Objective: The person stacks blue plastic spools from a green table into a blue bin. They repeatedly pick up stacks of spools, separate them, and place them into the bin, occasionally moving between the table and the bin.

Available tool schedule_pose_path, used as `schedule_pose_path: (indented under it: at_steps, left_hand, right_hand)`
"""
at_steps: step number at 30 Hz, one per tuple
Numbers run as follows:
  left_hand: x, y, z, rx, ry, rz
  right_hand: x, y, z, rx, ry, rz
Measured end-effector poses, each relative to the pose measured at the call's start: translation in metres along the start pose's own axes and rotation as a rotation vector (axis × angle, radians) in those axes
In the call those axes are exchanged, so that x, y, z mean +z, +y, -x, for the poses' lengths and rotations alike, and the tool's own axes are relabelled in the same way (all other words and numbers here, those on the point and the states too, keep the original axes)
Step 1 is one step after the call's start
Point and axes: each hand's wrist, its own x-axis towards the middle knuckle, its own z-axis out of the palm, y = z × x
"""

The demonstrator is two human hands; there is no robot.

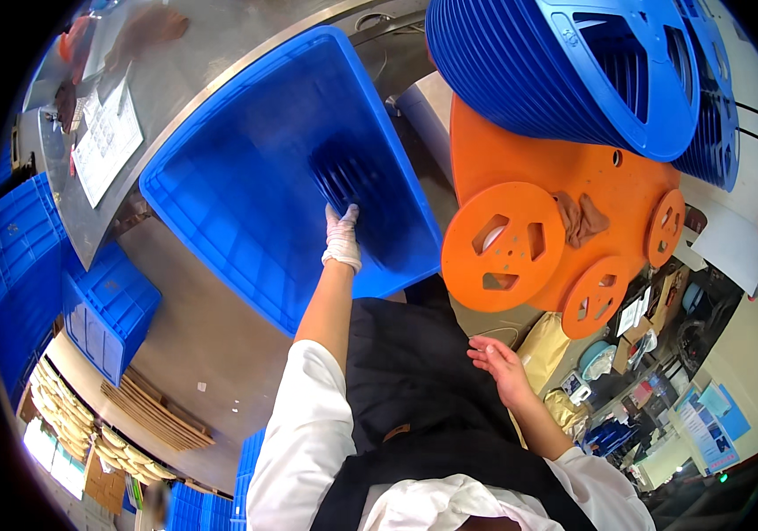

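A large blue plastic bin (246, 168) stands tilted in front of me. Inside it lies a short stack of dark blue slotted reels (344, 173), deep in shadow. My left hand (342, 239), in a white glove, reaches over the bin's near side and grips the near end of that stack; its fingertips are partly hidden. My right hand (500, 365) is bare and hangs in the air beside my black apron (423, 363), fingers loosely bent and apart, with nothing seen in it. Closest to it is an orange wheel-like disc (520, 252).
Long rows of blue reels (520, 80) sit above an orange round plate (494, 155) at the right, with a brown cloth (582, 221) on it. A steel bench (180, 66) with a paper sheet (109, 146) borders the bin's far left. More blue bins (109, 305) stand at left.
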Motion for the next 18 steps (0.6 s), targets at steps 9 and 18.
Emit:
schedule_pose_path:
  at_steps: [9,18]
  left_hand:
    - [0.023,-0.025,-0.014,-0.021,-0.11,-0.201]
    - [0.009,-0.029,-0.021,0.014,-0.18,-0.233]
  right_hand:
    - [-0.005,-0.024,-0.004,-0.007,-0.025,0.003]
    - [0.006,-0.175,0.016,-0.976,0.169,0.673]
